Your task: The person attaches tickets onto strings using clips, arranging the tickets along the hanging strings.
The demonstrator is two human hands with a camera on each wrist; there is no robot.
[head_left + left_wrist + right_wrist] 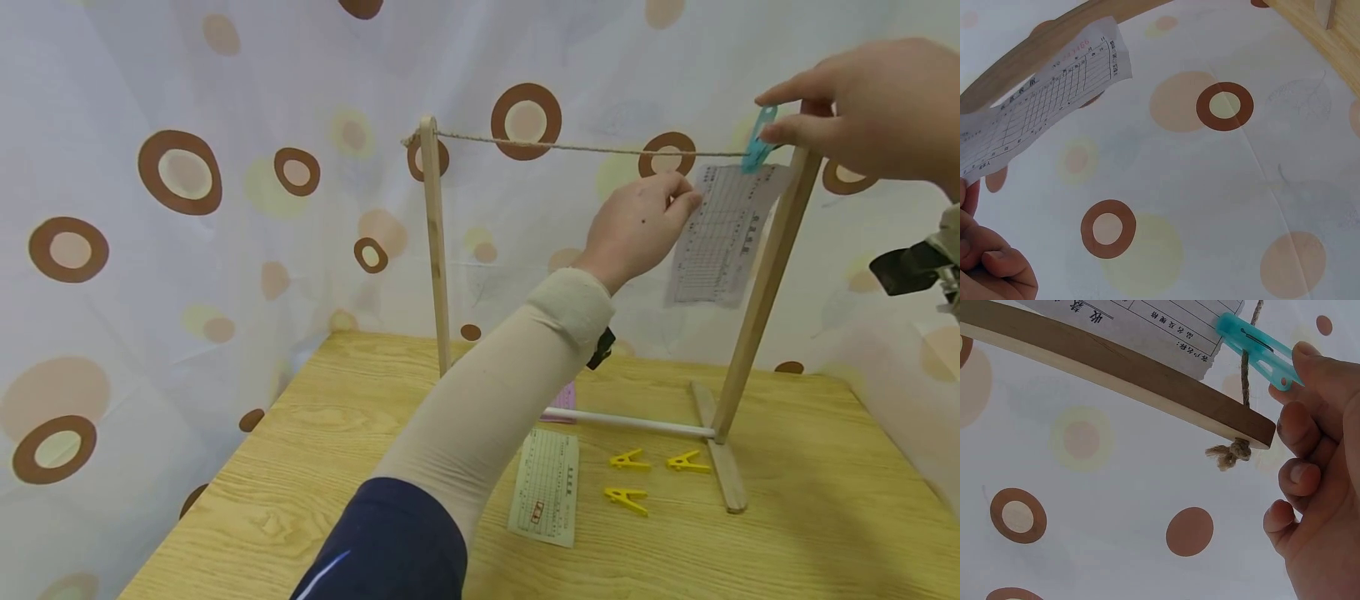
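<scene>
My right hand pinches the tail end of a teal clothespin between thumb and forefinger. The clothespin's tip sits over the rope and the top edge of a white receipt slip, near the right post. Printed with a ruled table, the slip hangs down below the rope. At the slip's upper left edge, my left hand pinches the paper with curled fingers. In the left wrist view the slip bends away from the fingertips.
A wooden stand holds the rope between its left post and right post, with a white bar low down. On the table lie a pale green slip, a pink slip and yellow clothespins. A patterned curtain hangs behind.
</scene>
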